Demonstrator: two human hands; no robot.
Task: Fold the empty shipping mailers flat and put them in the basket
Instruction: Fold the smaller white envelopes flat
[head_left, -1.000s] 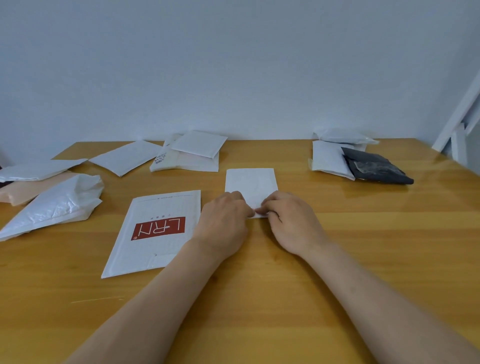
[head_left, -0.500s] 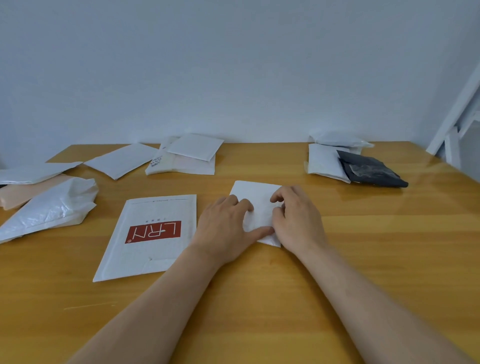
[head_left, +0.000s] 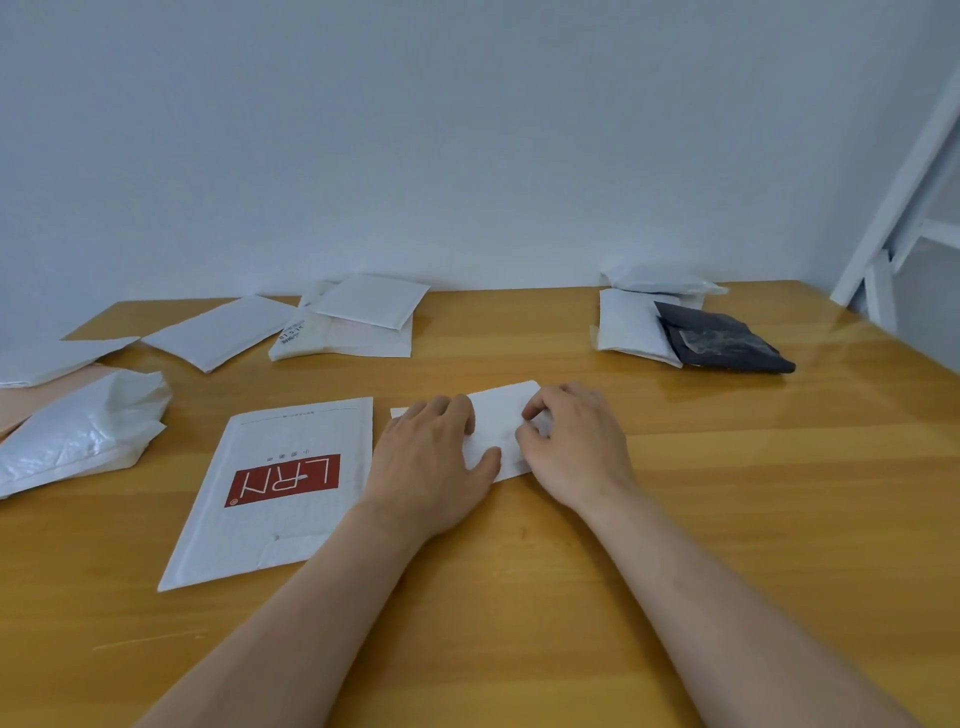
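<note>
1. Two hands meet on the small white padded mailer, which lies on the yellow wooden table.
2. Your left hand presses this mailer down with straightened fingers and thumb.
3. Your right hand curls its fingertips onto the mailer's right end, pinching it.
4. Just left of this mailer lies the large white mailer with a red LRN label.
5. Beyond this mailer, to the right, lies the black plastic mailer.

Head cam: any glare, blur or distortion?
Head view: soft even light, faint shadows; sheen on the table right of the black mailer; wide-angle stretch at the corners; left hand, right hand and small mailer fairly sharp.
</note>
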